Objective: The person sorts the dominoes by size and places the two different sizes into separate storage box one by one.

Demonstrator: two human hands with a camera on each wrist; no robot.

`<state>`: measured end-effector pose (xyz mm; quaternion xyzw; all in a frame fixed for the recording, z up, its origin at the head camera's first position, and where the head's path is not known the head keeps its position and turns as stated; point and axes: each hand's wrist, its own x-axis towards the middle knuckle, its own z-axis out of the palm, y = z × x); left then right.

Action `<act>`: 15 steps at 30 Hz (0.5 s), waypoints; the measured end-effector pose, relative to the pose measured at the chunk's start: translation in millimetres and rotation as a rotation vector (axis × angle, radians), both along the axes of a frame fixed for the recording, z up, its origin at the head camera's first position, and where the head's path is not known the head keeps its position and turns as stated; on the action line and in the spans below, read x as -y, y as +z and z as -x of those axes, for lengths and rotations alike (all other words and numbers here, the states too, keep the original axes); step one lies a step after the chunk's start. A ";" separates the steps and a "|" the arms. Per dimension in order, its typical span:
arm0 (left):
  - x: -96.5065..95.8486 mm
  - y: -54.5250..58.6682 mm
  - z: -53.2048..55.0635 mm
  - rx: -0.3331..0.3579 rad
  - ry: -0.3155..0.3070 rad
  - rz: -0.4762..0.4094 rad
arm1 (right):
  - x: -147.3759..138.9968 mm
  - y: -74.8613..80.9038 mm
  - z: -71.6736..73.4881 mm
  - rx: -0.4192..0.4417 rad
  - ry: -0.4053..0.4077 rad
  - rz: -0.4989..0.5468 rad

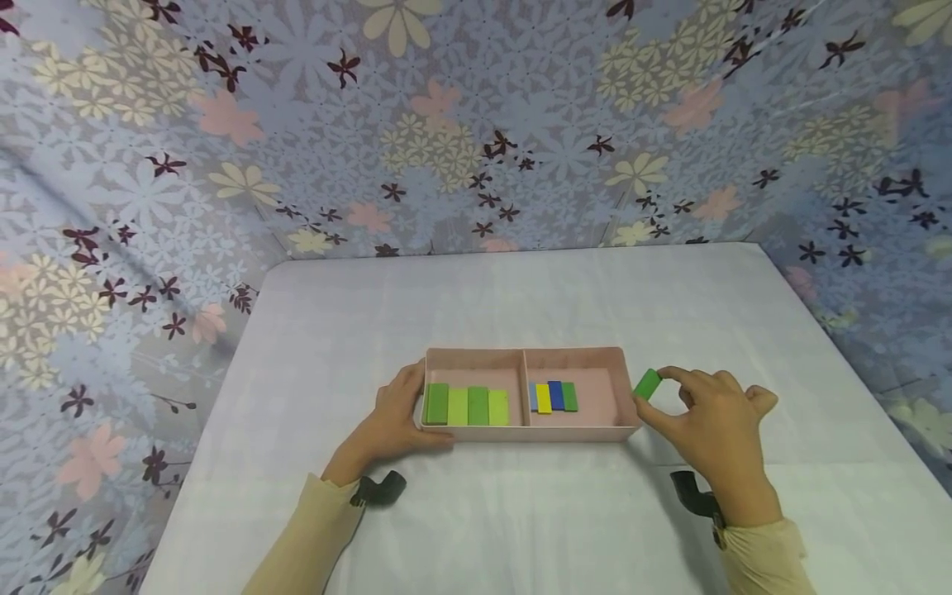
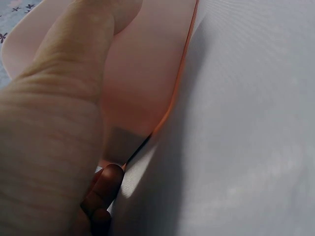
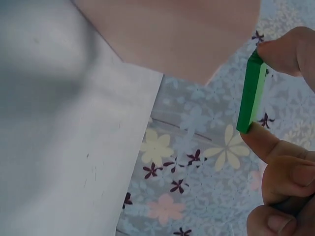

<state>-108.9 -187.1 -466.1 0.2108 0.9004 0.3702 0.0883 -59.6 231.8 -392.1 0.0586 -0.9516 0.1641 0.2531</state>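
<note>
A pink two-compartment box (image 1: 476, 433) sits on the table. My left hand (image 1: 394, 417) grips its left end, thumb along the front wall and fingers around the side; the left wrist view shows the thumb against the pink wall (image 2: 142, 64). Between thumb and index finger, my right hand (image 1: 714, 421) pinches a green block (image 1: 648, 383) just beyond the box's right end. The right wrist view shows this green block (image 3: 251, 93) held by its two ends. Dark and light green blocks (image 1: 478, 406) stand in a row in the left compartment. Light blue, yellow, blue and green blocks (image 1: 556, 397) lie in the right one.
A white cloth (image 1: 521, 512) covers the table. Flower-patterned fabric (image 1: 483, 124) hangs behind and at both sides. A divider (image 1: 525, 388) splits the box. Dark wrist mounts (image 1: 381, 489) sit on both wrists.
</note>
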 end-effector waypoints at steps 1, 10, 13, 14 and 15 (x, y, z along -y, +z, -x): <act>-0.2 0.1 -0.3 0.001 0.000 0.000 | 1.3 -0.5 1.2 0.005 0.004 -0.003; -0.3 -1.2 -0.1 0.019 0.015 0.026 | 12.8 -4.0 11.7 0.081 0.044 -0.024; 0.0 -0.5 0.4 0.020 0.017 0.028 | 16.4 -5.5 16.4 0.098 0.065 -0.038; 0.1 -0.2 0.4 0.020 0.018 0.028 | 17.6 -6.0 18.1 0.109 0.072 -0.041; 0.3 -0.1 0.6 0.017 0.018 0.030 | 18.9 -6.2 19.8 0.123 0.081 -0.040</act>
